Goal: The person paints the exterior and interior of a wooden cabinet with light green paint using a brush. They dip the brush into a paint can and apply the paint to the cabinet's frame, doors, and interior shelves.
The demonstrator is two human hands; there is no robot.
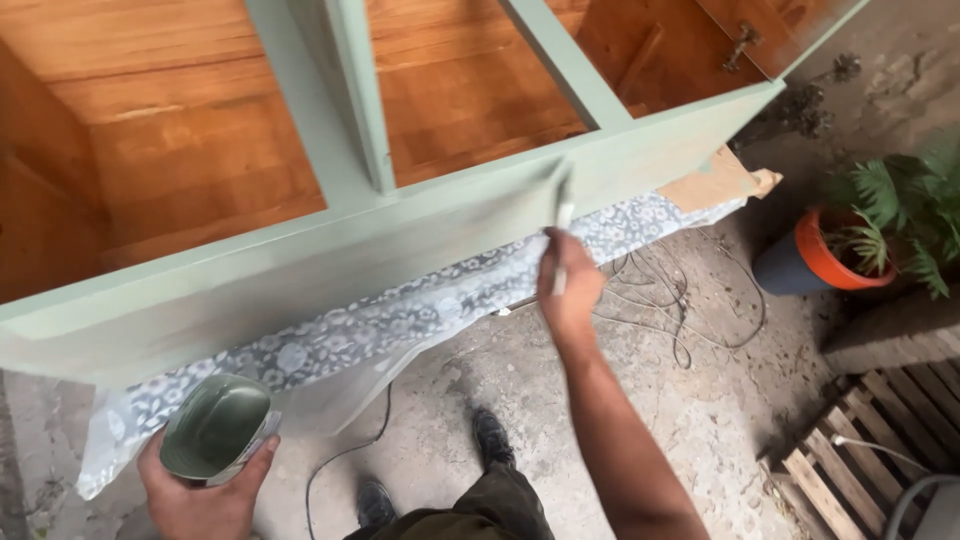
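Clearly the painting is mid-stroke: the right hand [568,290] is wrapped tight around the handle of a paintbrush [562,205], whose bristles rest flat against the pale green outer face of the wooden cabinet [300,260], near the middle of its long front rail. The left hand [205,495] hangs low and well apart from the brush, fingers curled around a paint can [215,428] holding the same green — open top tilted toward the camera. Under the cabinet a flowered cloth [330,335] drapes down over the concrete floor [640,400], where loose cables lie near a potted fern [860,235]. I judge this the coating step, with the rail looking thin and streaky to the left. A next stroke would call for keeping the bristles flat and drawing along the rail, with a reload from the can when they run dry.
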